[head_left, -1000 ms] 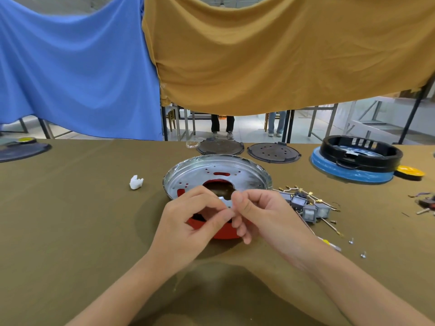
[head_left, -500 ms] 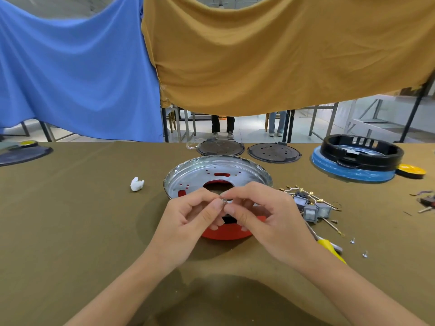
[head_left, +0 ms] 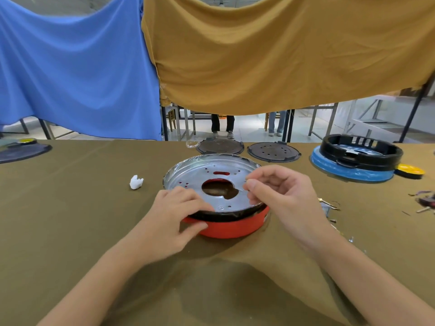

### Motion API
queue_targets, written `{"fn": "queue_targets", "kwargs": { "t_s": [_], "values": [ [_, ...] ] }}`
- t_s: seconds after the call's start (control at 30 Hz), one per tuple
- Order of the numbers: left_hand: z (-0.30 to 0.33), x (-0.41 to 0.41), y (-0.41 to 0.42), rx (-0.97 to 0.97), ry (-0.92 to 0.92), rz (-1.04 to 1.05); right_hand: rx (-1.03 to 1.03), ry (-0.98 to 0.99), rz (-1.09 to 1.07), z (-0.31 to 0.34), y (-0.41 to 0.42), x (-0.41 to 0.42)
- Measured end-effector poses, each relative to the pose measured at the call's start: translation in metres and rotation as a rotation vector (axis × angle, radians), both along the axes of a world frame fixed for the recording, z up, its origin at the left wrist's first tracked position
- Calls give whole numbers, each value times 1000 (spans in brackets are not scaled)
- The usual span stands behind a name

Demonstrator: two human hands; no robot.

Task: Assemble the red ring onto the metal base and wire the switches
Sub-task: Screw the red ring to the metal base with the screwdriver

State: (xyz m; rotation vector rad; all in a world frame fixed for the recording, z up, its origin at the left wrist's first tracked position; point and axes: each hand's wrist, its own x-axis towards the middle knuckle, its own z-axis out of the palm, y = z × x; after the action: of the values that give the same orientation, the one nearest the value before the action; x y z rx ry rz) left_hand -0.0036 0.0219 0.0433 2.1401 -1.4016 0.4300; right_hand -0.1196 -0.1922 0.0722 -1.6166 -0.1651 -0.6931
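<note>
Our left hand [head_left: 174,217] steadies the metal base [head_left: 211,182], fingers pressed on its near rim and thumb against the red ring [head_left: 226,228] seated beneath, probably to keep the holes aligned. Our right hand [head_left: 280,198] pinches a tiny part, too small to identify, above the base. Loose switches [head_left: 327,208] lie beyond that pinch, half hidden by the wrist.

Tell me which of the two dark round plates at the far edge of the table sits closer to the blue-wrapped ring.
The right dark plate, the one with the small holes; it lies between the left dark plate and the blue-wrapped ring.
</note>
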Motion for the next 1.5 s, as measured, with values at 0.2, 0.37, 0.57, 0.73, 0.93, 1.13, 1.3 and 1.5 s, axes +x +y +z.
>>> {"fn": "queue_targets", "kwargs": {
  "t_s": [0.2, 0.37, 0.57, 0.73, 0.93, 1.13, 1.3, 1.5],
  "values": [
    [6, 2, 0, -74, -336, -1, 13, 20, -54, 3, -4, -1],
    [4, -2, -4, -102, -616, 49, -305, 30, -121, 3, -1, -1],
    [0, -4, -7, -158, -753, 68, -605, 58, -288, 6, -2, -3],
    [0, -9, -13, -199, -787, 92, -838, 135, -244, 8, 1, -4],
    [1, -17, -19, -205, -832, 93, -845, 189, -237, 5, 2, 0],
    [1, -22, -21, -178, -874, 85, -876, 225, -253, 3, 3, 2],
    [1, -24, -23, -169, -886, 71, -868, 250, -262, 0, 4, 3],
    [0, -24, -23, -169, -900, 54, -833, 259, -303, -1, 8, 2]
  ]
}}
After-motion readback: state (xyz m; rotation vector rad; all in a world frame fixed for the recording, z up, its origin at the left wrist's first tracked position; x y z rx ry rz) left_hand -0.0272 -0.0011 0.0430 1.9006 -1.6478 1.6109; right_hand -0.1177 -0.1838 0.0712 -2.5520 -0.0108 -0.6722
